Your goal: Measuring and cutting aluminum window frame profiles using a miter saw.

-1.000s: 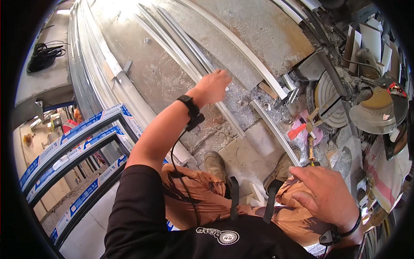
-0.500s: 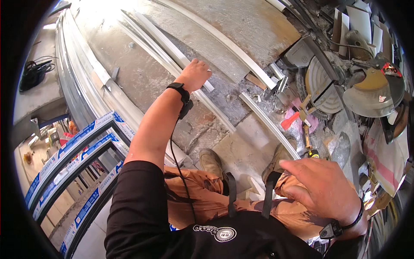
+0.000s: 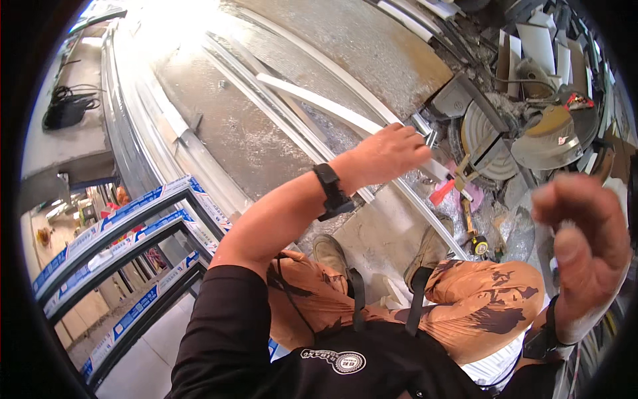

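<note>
My left hand is closed around a white profile strip near its right end. The strip slants from the upper middle down to the right, and its short end sticks out past my fingers toward the round saw table. My right hand is raised at the right, fingers apart and bent, with nothing in it. Beyond it stands the mitre saw's rounded guard. Between my left hand and the saw table lies a red-handled tool.
More long pale profiles lie on the floor ahead, and another one ends by my right shoe. A tape measure sits near my right knee. Blue-and-white wrapped frames stand at my left. White offcuts crowd the far right.
My left hand has moved right toward the saw, carrying the white strip off the floor pieces. My right hand has risen and moved right, away from my knee.
</note>
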`<state>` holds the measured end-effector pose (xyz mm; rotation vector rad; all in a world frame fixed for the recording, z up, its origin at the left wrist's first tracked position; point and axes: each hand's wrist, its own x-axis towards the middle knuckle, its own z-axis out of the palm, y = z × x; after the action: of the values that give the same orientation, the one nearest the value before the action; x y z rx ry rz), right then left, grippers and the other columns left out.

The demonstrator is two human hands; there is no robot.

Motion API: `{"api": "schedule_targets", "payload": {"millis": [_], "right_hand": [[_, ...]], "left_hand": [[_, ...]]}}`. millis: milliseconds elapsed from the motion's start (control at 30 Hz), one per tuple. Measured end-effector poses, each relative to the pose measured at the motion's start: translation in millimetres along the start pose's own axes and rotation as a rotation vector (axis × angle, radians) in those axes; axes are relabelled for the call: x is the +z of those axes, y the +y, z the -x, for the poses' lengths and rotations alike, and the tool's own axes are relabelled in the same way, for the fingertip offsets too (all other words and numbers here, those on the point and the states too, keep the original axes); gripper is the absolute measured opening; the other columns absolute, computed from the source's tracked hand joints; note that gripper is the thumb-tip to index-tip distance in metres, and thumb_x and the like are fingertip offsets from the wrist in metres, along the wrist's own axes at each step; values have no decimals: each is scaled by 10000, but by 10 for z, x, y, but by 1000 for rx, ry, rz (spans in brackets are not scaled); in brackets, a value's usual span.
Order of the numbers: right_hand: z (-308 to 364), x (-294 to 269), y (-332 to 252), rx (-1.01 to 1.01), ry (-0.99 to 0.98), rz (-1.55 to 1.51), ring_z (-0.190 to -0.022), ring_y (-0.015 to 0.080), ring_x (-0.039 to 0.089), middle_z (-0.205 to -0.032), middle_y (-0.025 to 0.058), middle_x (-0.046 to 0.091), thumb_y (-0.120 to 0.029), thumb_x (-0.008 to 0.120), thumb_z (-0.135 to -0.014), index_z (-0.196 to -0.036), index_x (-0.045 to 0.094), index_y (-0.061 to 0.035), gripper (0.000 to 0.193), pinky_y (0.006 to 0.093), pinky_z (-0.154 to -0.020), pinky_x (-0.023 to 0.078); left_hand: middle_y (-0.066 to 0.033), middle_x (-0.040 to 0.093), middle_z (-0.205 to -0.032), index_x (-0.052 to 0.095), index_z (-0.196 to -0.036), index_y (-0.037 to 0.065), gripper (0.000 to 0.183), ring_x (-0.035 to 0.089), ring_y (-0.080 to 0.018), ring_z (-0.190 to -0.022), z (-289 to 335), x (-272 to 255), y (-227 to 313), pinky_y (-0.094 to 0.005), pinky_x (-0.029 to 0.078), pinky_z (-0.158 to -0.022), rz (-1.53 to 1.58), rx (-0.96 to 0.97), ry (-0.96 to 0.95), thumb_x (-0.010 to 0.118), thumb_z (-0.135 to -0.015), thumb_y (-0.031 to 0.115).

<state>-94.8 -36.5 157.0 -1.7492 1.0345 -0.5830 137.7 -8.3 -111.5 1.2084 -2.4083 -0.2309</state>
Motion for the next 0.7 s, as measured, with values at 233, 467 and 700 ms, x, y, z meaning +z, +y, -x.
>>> {"api": "schedule_targets", "payload": {"millis": [233, 467, 700], "right_hand": [[-85, -60, 150, -367, -127, 810, -975, 332, 645, -1085, 186, 659, -205, 725, -822, -1228, 598, 28, 485, 377, -863, 505], [415, -600, 736, 53, -233, 841, -963, 375, 625, -1001, 178, 659, -214, 722, -803, -1168, 617, -43, 416, 446, -806, 496], [1226, -1689, 1502, 314, 76, 806, -1016, 388, 616, -1046, 202, 658, -143, 676, -806, -1124, 626, -47, 336, 437, -875, 483]], "left_hand": [[-27, 554, -872, 508, -927, 115, 205, 573, -223, -836, -535, -515, 649, -349, 466, -729, 30, 64, 241, 626, -763, 149], [-69, 609, -908, 567, -1018, 109, 341, 609, -277, -895, -1239, -415, 1274, -385, 499, -766, 209, 109, 306, 726, -716, 130], [-145, 649, -1140, 636, -1087, 34, 394, 577, -351, -1109, -630, -265, 558, -461, 451, -988, -15, -387, -189, 777, -740, 156]]}}
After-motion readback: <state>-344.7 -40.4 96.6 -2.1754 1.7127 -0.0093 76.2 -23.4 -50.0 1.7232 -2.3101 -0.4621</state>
